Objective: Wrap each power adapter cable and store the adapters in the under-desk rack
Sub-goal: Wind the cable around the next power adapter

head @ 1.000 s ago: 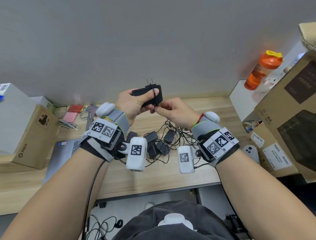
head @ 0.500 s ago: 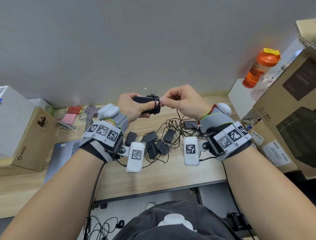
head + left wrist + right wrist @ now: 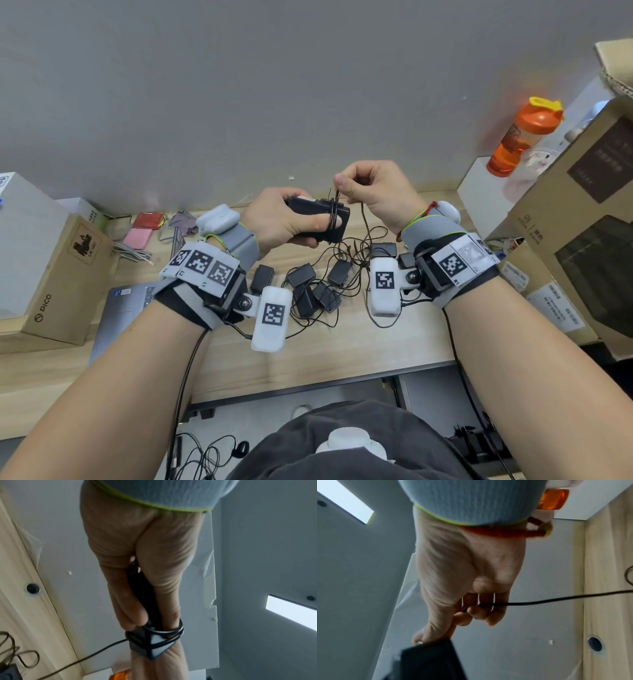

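Left hand (image 3: 286, 219): a black adapter (image 3: 320, 219) is gripped above the desk, thumb laid over one face and fingers under the other; several turns of cable are wound round the adapter and over the thumb tip (seen most plainly in the left wrist view).

Right hand (image 3: 373, 192): the cable (image 3: 365, 219) is pinched between thumb and forefinger just above the adapter's end, with the other fingers curled in; from the pinch the cable is let down to the desk.

Adapter in the wrist views: it is seen edge-on between fingers and thumb of the left hand (image 3: 137, 563), its dark body (image 3: 149, 647) ringed by the cable loops; in the right wrist view a blurred dark corner of it (image 3: 426, 660) lies just below the right hand (image 3: 467, 572), and the cable (image 3: 539, 601) is seen running out sideways from the curled fingers.

Other adapters (image 3: 315, 284): a cluster of black blocks is left on the wooden desk (image 3: 342, 346) between the two wrists, their thin cables tangled together.

Surroundings: a laptop (image 3: 123, 305) and a cardboard box (image 3: 65, 274) are set to the left; an orange bottle (image 3: 524, 137) is stood on a white shelf to the right.
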Available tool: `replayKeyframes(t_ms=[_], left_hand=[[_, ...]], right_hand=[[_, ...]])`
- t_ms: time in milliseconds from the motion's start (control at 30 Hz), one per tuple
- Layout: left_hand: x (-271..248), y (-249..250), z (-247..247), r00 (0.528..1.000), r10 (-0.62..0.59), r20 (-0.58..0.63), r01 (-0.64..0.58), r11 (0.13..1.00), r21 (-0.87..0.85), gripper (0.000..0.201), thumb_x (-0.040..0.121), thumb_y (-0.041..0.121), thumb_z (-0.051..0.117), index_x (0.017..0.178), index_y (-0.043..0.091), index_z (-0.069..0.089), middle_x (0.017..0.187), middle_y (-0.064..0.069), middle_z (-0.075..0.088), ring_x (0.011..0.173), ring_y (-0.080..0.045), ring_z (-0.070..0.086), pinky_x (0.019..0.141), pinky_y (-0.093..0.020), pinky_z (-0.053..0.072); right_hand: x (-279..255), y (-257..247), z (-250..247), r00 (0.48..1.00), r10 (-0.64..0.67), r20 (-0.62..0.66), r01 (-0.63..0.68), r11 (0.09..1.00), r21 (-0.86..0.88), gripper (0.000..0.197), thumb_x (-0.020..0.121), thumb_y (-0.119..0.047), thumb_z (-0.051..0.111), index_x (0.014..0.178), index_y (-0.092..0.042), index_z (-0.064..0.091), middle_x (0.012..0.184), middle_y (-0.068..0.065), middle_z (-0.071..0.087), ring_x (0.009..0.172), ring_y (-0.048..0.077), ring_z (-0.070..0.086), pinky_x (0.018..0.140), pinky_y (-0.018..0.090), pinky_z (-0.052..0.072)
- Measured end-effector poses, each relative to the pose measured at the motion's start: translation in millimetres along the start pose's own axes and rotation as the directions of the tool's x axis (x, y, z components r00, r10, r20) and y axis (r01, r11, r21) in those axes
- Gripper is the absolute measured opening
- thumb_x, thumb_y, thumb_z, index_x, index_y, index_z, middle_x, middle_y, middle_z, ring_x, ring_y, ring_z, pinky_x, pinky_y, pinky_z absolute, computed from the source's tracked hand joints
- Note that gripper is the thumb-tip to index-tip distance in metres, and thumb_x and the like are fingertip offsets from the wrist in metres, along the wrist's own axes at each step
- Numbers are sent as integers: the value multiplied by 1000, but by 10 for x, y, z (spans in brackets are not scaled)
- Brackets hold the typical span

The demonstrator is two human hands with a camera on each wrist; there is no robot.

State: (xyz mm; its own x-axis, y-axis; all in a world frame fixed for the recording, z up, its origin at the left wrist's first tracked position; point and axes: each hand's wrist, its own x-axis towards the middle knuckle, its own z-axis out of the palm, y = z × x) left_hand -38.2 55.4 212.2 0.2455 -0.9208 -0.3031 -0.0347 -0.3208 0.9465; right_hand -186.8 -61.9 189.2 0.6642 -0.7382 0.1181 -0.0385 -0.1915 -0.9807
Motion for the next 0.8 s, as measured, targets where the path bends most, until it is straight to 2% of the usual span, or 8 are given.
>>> replayKeyframes(t_ms=[67,167,300,333,400,500,667,800], left_hand=[[-6,3,18,1000,18,16,-17,999,-39,24,71,7,83,80,7,61,79,-9,61,60,-19,67,54,-23,56],[13,6,35,999,32,-6,-32,994,-100,23,74,8,81,82,5,60,80,-10,60,60,-16,67,54,-22,55],[48,27,-1,999,24,-35,-31,973,-227,34,66,19,81,88,5,60,82,-11,63,55,-18,62,54,-20,53],[56,38,-6,999,29,-42,-39,965,-259,40,64,22,81,93,3,62,83,-11,64,57,-18,62,54,-19,53],[86,58,-12,996,37,-78,-60,946,-317,51,67,22,79,108,-4,62,85,-13,66,58,-19,63,53,-18,52],[151,80,-50,982,25,-188,-94,925,-368,38,78,14,77,109,-3,61,83,-11,66,53,-17,60,52,-18,53],[240,-3,-135,936,51,-347,-116,979,-168,29,73,10,84,85,3,58,77,-7,62,52,-16,65,56,-25,59],[328,-109,-213,911,71,-405,-86,996,-18,36,67,12,89,86,4,59,83,-8,65,59,-22,68,55,-28,60]], right_hand=[[-16,55,45,1000,28,12,-29,997,73,24,95,-13,61,71,-14,61,62,-5,56,58,6,49,59,18,46],[-29,151,130,998,66,11,-67,984,163,28,100,-14,53,73,-9,57,59,-5,51,51,5,43,53,18,43],[-35,279,227,993,120,5,-120,991,52,24,100,-13,53,88,6,63,59,-1,48,52,7,40,54,21,39],[-44,298,249,991,130,17,-131,991,33,25,100,-10,52,83,3,64,56,-5,49,52,7,41,55,22,39],[-80,306,305,989,137,64,-138,990,23,32,101,-12,51,72,-13,65,54,-8,50,54,10,42,57,26,38],[-133,309,364,978,116,176,-92,986,-140,29,102,-22,50,84,-19,71,59,-5,50,56,11,43,58,21,38],[-181,206,356,963,132,233,-50,944,-325,24,101,-26,54,96,-17,75,58,-8,47,52,3,40,56,18,35],[-157,23,262,975,99,198,-25,938,-345,24,97,-26,60,84,-11,75,52,-12,39,47,3,33,50,18,27]])
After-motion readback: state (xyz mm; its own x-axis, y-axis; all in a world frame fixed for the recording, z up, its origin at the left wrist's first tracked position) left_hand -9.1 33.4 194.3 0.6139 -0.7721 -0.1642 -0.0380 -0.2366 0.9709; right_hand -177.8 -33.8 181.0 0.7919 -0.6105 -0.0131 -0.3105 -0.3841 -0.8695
